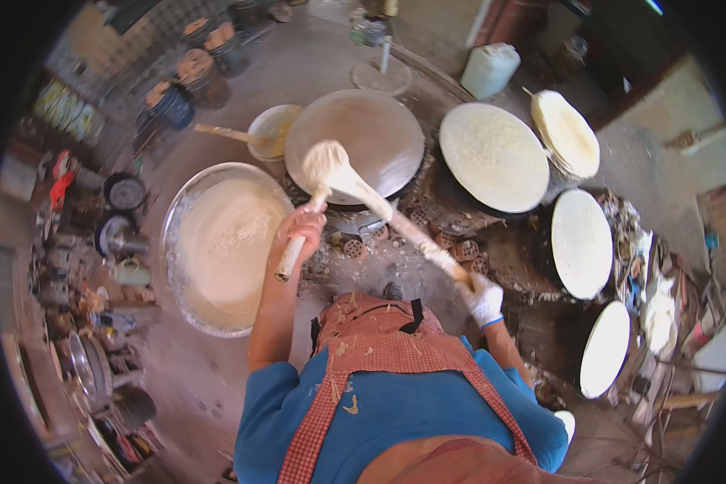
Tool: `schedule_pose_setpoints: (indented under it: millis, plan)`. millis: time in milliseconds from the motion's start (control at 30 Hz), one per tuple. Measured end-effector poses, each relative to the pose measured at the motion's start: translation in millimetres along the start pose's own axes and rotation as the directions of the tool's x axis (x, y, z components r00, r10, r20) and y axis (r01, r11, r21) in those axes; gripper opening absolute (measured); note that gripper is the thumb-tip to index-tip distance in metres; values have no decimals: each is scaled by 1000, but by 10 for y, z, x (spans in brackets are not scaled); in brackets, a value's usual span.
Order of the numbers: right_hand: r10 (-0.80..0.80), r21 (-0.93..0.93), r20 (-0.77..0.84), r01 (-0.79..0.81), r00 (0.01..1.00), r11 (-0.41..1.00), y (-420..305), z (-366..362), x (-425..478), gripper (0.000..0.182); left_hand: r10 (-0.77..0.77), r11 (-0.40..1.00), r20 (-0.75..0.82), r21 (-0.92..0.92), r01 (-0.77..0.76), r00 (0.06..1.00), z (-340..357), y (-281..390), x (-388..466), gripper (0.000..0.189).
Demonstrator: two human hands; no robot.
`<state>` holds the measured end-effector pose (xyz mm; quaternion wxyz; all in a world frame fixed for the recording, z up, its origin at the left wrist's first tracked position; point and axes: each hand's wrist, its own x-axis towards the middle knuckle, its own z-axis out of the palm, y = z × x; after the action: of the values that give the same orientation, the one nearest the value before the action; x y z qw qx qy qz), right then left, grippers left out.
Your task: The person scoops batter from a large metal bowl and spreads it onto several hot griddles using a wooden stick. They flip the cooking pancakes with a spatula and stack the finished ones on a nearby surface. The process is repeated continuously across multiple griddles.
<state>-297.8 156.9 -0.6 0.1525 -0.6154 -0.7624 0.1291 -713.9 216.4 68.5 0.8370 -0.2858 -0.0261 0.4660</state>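
Observation:
My bare left hand [304, 231] is closed around the handle of a batter-coated ladle [325, 158], its head over the left part of a round griddle [363, 136]. My right hand [483, 297], in a white glove, grips the end of a long wooden-handled spreader [408, 233]. The spreader's coated head meets or overlaps the ladle; whether they touch I cannot tell. A wide metal basin [172, 266] of pale batter [230, 242] stands left of my left arm. Beyond it a smaller bowl [265, 151] holds yellowish liquid and a wooden-handled tool [224, 132].
Several griddles bearing pale round sheets curve along the right, the nearest one [494, 157] beside the bare griddle. A stack of flat rounds [565, 134] lies behind them. Perforated briquettes [355, 248] lie on the floor before me. Buckets [170, 107] stand at the back left.

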Motion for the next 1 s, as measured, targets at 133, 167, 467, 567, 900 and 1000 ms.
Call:
schedule_pose_setpoints:
  millis: [133, 167, 467, 567, 900, 1000]
  plan:
    - [389, 77, -36, -386, 921, 919, 116, -308, 408, 31, 53, 851, -82, 525, -2, 995, 418, 169, 490, 12]
    - [413, 208, -43, -396, 910, 895, -12, -406, 589, 35, 147, 735, -113, 677, -33, 983, 508, 326, 647, 14]
    - [146, 138, 72, -155, 987, 978, -704, 391, 1994, 40, 815, -504, 283, 776, 379, 506, 63, 1480, 2110, 68]
    - [155, 619, 79, -170, 985, 766, -319, 274, 1994, 40, 604, -776, 510, 204, 596, 612, 171, 1351, 1890, 67]
    - [201, 295, -57, -176, 978, 939, -606, 893, 2521, 38, 470, -882, 765, 429, 196, 440, 962, 1491, 1561, 74]
    - [390, 917, -48, -114, 919, 382, -776, 1585, 2772, 45, 319, -897, 791, 430, -104, 522, 809, 1519, 1148, 70]
